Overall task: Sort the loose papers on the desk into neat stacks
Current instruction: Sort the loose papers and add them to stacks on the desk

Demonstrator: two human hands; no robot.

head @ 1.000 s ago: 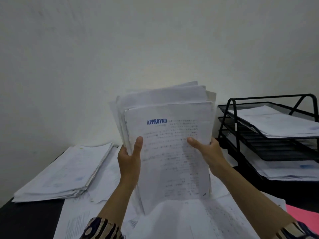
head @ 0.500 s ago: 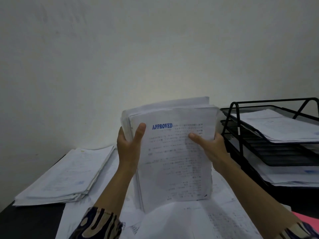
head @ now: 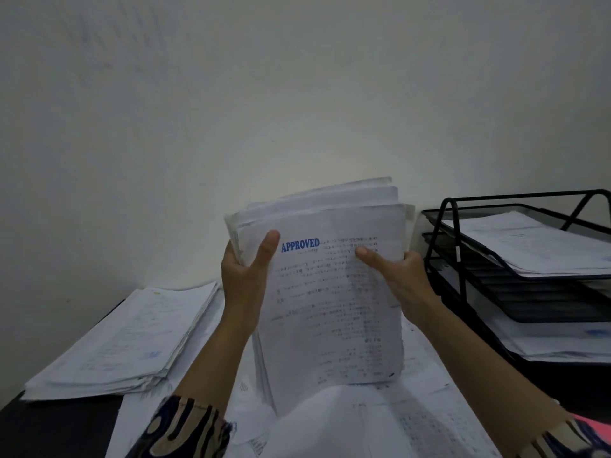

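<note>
A thick bundle of white papers [head: 334, 309] stands upright in front of me, its lower edge down on loose sheets [head: 380, 421] that cover the desk. The front sheet carries a blue APPROVED stamp. My left hand [head: 246, 279] grips the bundle's left edge, thumb across the front. My right hand [head: 396, 276] grips the right edge, thumb on the printed text. The top edges of the sheets are fanned and uneven.
A flat stack of papers [head: 129, 338] lies on the dark desk at the left. A black wire letter tray [head: 515, 292] with paper in its tiers stands at the right. A pink sheet [head: 598, 424] shows at the bottom right. A pale wall is behind.
Both hands slid up the bundle's sides while its lower edge came down on the loose sheets. The splayed top edges drew closer together.
</note>
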